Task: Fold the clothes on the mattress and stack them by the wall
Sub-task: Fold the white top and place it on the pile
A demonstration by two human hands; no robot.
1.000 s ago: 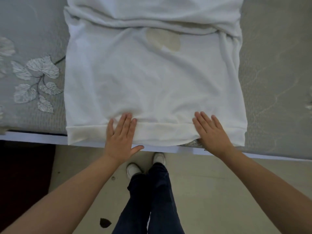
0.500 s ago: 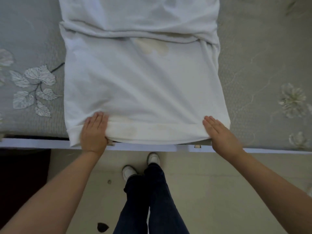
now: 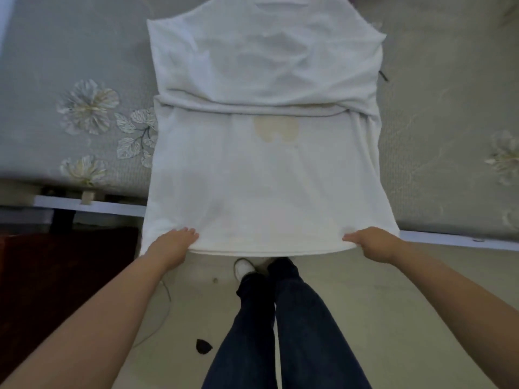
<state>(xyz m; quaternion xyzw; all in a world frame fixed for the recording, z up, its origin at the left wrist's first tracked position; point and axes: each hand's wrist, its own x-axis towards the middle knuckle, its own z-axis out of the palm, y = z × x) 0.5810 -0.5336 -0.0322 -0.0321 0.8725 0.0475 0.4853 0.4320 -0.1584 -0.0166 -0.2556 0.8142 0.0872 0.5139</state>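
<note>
A white shirt (image 3: 264, 175) with a pale yellowish stain lies lengthwise on the grey flowered mattress (image 3: 438, 113), sleeves folded in across its middle. Its bottom hem is lifted off the mattress edge and hangs over the floor. My left hand (image 3: 172, 244) grips the hem's left corner, fingers on top of the cloth. My right hand (image 3: 370, 242) grips the hem's right corner the same way. The cloth is stretched between both hands.
The white bed frame rail (image 3: 84, 206) runs along the mattress's near edge. My legs in dark jeans (image 3: 280, 327) and white shoes stand on the pale floor. A dark red piece of furniture (image 3: 56, 276) sits at the left. A small dark object (image 3: 202, 346) lies on the floor.
Both hands slid outward to the hem's corners, took hold of it and raised it off the mattress toward me. The view has pulled back, showing more of the shirt.
</note>
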